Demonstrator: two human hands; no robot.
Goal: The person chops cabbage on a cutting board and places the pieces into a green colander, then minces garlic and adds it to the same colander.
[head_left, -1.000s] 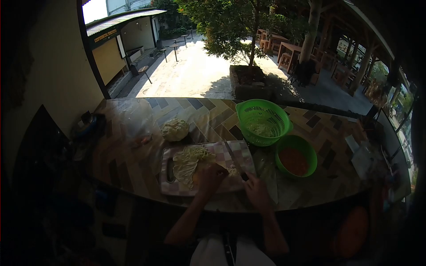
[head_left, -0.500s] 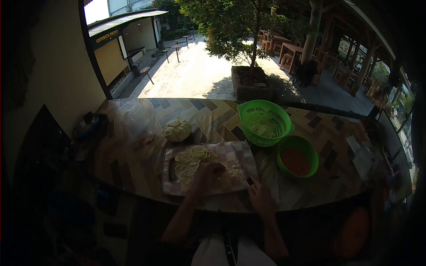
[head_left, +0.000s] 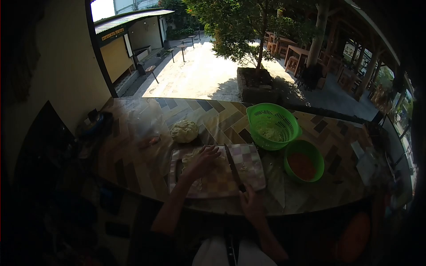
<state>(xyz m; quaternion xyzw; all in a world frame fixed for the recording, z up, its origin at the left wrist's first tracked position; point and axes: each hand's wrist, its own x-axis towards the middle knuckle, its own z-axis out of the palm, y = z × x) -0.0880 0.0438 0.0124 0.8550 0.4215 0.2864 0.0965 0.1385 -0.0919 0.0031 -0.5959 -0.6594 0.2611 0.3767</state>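
Note:
My right hand (head_left: 252, 203) is closed round the handle of a long knife (head_left: 233, 167), whose blade points away from me across a pink-and-white checkered cutting board (head_left: 250, 155). My left hand (head_left: 203, 162) lies with fingers stretched out over pale cabbage leaves (head_left: 190, 156) on the board's left half, covering much of them. Small cut bits of cabbage (head_left: 243, 167) are scattered right of the blade. Behind the board sits a pale cabbage head (head_left: 184, 131).
A green colander (head_left: 274, 107) holding shredded pale pieces stands behind the board at right. Beside it is a green bowl (head_left: 320, 165) with orange contents. Clear plastic (head_left: 137, 116) lies at the table's back left, with a small reddish item (head_left: 154, 140) near it.
My left hand has moved forward and opened out over the cabbage leaves. My right hand has shifted slightly left and nearer me, and the knife blade now shows on the board. The view has shifted slightly.

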